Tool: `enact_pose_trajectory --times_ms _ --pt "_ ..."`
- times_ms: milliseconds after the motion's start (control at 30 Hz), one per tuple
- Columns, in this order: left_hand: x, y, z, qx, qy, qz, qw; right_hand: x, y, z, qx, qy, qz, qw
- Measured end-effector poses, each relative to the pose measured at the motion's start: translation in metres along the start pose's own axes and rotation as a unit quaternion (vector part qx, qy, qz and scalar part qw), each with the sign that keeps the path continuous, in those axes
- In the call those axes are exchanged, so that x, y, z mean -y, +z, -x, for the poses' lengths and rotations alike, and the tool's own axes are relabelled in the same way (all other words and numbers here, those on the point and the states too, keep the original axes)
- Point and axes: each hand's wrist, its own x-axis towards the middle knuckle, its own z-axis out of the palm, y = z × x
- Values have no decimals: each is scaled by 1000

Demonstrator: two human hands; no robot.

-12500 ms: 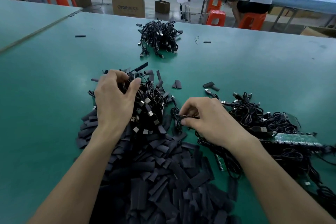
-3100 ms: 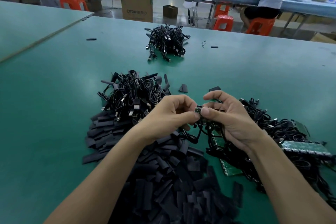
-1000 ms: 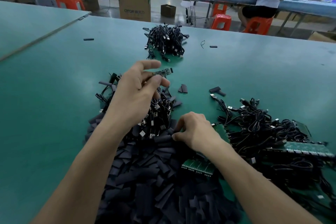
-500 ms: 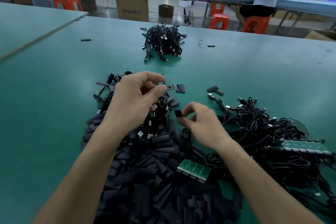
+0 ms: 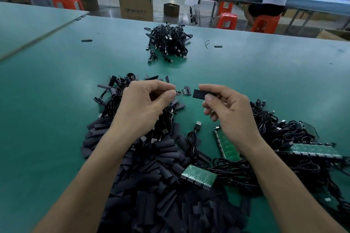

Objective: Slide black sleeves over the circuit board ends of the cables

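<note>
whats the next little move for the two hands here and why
Probably bring the right hand leftward so the black sleeve slips over the small circuit board pinched in the left hand. The sleeve's end already faces the board's bare tip, roughly level with it, with only a short gap between them.

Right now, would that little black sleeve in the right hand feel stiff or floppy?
Probably soft and light: the flat black sleeve sits pinched in the right hand by two fingertips. It juts out straight, so it likely holds its shape. Being flat, it shouldn't roll.
</note>
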Motion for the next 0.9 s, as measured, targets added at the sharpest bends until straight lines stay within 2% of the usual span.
enact_pose_trajectory --times_ms 433,900 --pt "-4 6 2 -4 29 -2 1000 -2 -1 -2 -20 -41 10 999" --pt "-8 8 4 1 21 1 1000 -1 3 -1 -38 -67 8 997"
